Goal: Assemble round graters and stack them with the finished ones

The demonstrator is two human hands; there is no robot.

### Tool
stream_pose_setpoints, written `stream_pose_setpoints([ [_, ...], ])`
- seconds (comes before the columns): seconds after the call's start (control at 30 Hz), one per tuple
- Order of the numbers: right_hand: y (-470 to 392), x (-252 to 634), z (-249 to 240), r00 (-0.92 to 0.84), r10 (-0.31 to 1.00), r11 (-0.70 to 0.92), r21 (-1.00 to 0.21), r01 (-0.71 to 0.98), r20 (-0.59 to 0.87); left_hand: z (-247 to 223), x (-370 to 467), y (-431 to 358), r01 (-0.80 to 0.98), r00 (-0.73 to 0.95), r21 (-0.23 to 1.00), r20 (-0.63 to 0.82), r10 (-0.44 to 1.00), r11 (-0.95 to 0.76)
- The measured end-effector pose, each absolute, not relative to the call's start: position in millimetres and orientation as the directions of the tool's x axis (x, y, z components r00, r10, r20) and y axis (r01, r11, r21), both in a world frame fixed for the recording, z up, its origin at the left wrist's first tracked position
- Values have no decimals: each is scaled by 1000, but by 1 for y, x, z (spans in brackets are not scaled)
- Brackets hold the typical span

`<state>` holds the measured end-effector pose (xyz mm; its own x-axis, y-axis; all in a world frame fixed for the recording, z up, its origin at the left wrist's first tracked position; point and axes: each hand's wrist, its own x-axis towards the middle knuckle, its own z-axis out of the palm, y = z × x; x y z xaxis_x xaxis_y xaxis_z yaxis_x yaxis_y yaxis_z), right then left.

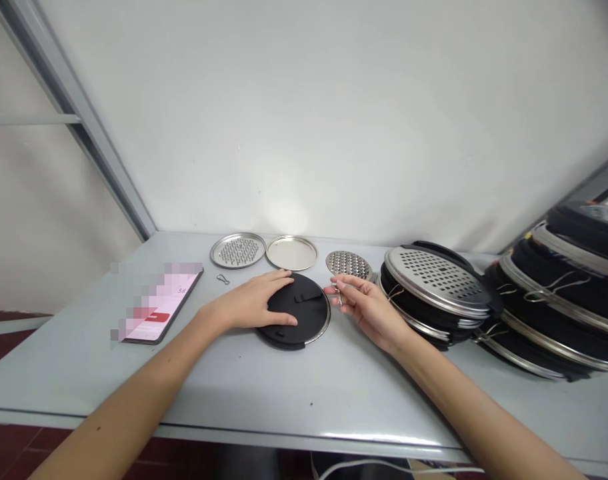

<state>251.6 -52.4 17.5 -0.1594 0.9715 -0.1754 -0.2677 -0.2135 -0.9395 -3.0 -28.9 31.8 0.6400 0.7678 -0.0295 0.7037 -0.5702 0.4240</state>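
My left hand (257, 300) rests on the left side of a round black plastic disc (311, 313), thumb and fingers spread over its edge. The disc lies flat on the table and has a metal rim and a small raised tab in its middle. Just right of it, my right hand (369, 308) pinches a small metal wire clip (340, 299), partly hidden by the fingers. A similar bent wire clip (223, 279) lies on the table to the left. Behind the disc are a round grater plate (239, 251), a plain metal plate (291, 253) and a perforated grater disc (349, 265).
A phone (161, 303) with a lit screen lies at the left. On the right stand a stack of black and metal grater units (439, 287) and a taller stack (559, 293) tied with wire. The grey table (264, 393) meets a white wall at the back.
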Motion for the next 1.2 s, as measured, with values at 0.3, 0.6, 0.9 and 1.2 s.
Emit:
stream_pose_setpoints([
  [0.3,-55,251,21,-228,959,-232,-924,-305,-166,31,-3,-28,707,638,427,-40,769,-564],
  [0.6,-56,254,18,-290,951,-188,-948,-257,-110,32,-7,-28,694,655,425,-38,755,-581],
  [0.9,-57,253,21,-296,952,-161,-954,-252,-83,34,-13,-26,695,670,425,-90,737,-580],
  [1.2,-54,254,15,-238,965,-170,-949,-266,-107,33,-11,-26,694,662,446,-86,745,-565],
])
